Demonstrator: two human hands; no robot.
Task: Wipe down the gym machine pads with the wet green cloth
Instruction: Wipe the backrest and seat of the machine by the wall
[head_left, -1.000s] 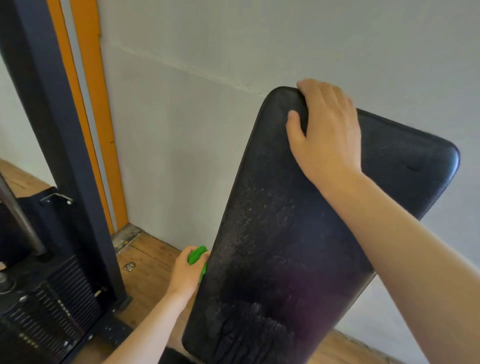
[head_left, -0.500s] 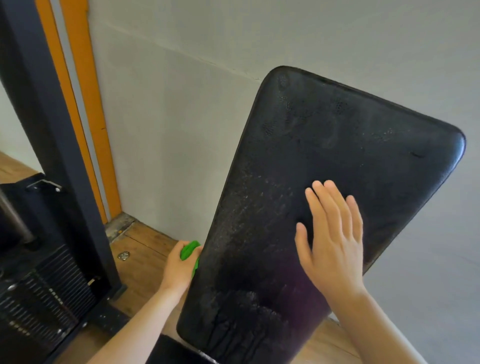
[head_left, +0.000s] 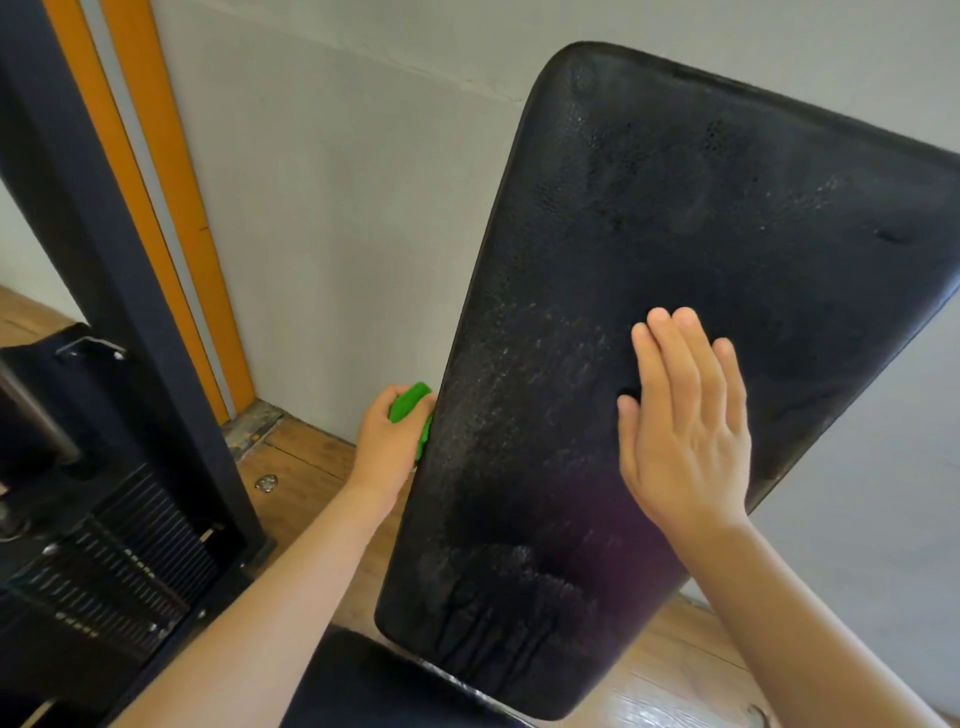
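Wet green cloth (head_left: 410, 406), bunched and gripped in the curled fingers of the left hand (head_left: 387, 449), stays at the left edge of the tall black textured vinyl back pad (head_left: 675, 182), about midway up, as a second ago. The right hand (head_left: 685, 431), open with straight fingers, has left the pad's top edge and now lies flat on its mid-face. The edge wipe probably continues, with the pad braced lower down.

Back pad (head_left: 701, 218) leaning tilted before the wall (head_left: 337, 208), right hand (head_left: 685, 431) lying flat on its face, left hand (head_left: 387, 447) holding the cloth (head_left: 408, 402) against its left edge, weight stack (head_left: 104, 561) sitting far left
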